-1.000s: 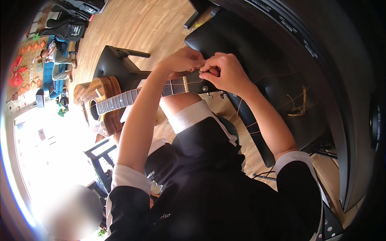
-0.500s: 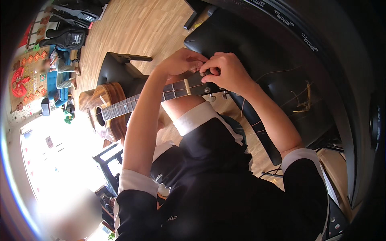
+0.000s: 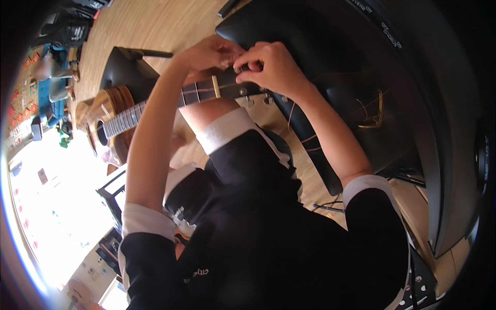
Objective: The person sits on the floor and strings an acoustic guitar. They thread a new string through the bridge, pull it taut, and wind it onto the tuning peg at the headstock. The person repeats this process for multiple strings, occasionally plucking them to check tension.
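A wooden acoustic guitar [image 3: 121, 141] lies across from the left, its neck running over my raised leg to the black headstock [image 3: 235, 92] with metal tuners along its lower side. My left hand [image 3: 217, 53] is curled with fingertips drawn together at the headstock's far edge; what they hold is too small to make out. My right hand [image 3: 268, 67] is closed beside it, thumb and fingers around a small part at the headstock, partly hidden. Loose thin strings [image 3: 292, 113] trail from the headstock over a black padded seat [image 3: 351, 88].
Another black seat [image 3: 116, 70] stands behind the guitar on the wooden floor [image 3: 144, 26]. A black amplifier-like unit [image 3: 429, 129] borders the right. A seated person [image 3: 62, 77] is on a blue sofa at far left, near black guitar cases [image 3: 70, 31]. A bright window [image 3: 51, 201] fills lower left.
The whole view has shifted, with the hands and guitar appearing higher and further left. Both hands remain closed together at the headstock, with only slight finger movement.
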`<action>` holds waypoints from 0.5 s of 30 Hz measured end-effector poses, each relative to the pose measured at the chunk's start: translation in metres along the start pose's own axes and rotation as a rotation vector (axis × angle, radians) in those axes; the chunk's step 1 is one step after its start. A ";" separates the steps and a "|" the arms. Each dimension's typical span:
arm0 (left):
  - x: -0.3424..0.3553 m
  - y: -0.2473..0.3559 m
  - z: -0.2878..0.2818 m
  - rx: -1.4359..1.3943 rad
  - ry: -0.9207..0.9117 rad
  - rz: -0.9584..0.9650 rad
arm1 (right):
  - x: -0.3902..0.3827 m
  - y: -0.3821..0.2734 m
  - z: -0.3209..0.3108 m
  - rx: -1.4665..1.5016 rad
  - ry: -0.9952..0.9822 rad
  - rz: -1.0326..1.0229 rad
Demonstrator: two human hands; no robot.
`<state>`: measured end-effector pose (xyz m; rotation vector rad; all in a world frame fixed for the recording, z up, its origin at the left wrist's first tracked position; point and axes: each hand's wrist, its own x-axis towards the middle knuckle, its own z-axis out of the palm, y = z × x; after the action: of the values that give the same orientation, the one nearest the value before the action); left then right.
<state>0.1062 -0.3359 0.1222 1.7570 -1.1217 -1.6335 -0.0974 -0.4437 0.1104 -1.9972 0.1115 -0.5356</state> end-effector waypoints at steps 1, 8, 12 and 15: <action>0.000 0.003 0.005 0.023 0.060 -0.058 | -0.003 -0.002 0.000 0.018 -0.002 0.023; 0.000 0.013 0.019 -0.028 0.147 -0.102 | -0.002 0.002 0.004 -0.044 0.016 -0.030; -0.003 0.003 0.017 -0.205 0.073 0.089 | -0.002 0.000 0.001 -0.037 -0.003 0.002; 0.003 -0.006 0.000 -0.001 0.006 0.006 | -0.001 -0.002 0.002 -0.030 -0.001 0.001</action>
<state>0.1071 -0.3350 0.1151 1.7551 -1.1222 -1.6235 -0.0981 -0.4404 0.1108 -2.0266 0.1212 -0.5354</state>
